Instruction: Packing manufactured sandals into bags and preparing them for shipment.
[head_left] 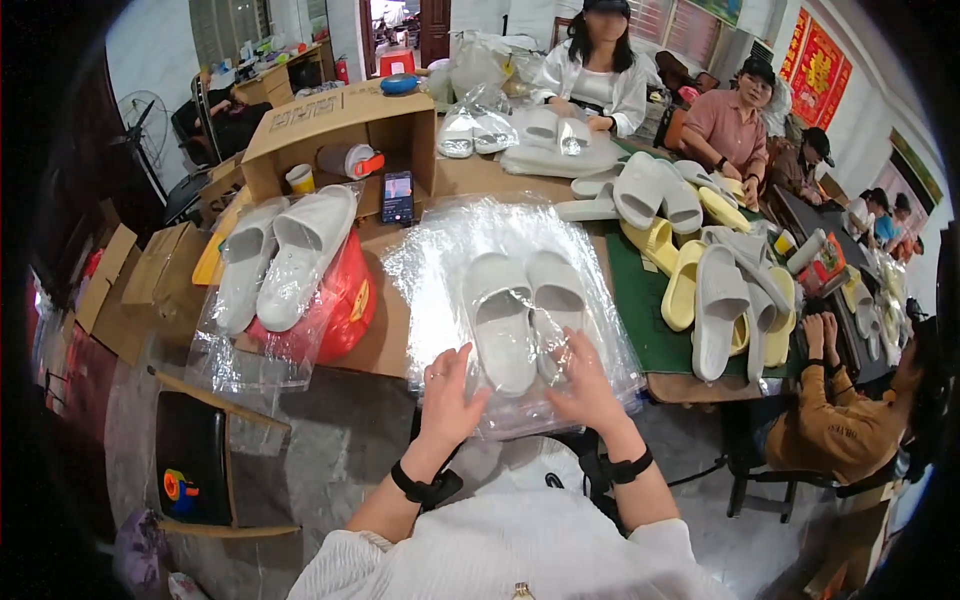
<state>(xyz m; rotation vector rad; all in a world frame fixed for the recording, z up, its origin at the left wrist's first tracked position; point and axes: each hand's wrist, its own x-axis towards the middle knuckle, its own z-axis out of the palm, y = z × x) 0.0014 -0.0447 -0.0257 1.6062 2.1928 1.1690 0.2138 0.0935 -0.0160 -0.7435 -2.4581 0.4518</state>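
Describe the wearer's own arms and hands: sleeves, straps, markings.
Left hand and right hand are ungloved. Black straps circle both wrists. White, ribbed-looking sleeves end on the forearms. A ring seems to sit on a left finger.

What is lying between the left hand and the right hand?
The head view shows the near ends of two grey slippers, with clear bags around them.

The left grip (452,400) wore a ring (432,374); black straps (428,490) sat just behind it and the right grip (586,388), a white ribbed top (510,545) farther back.
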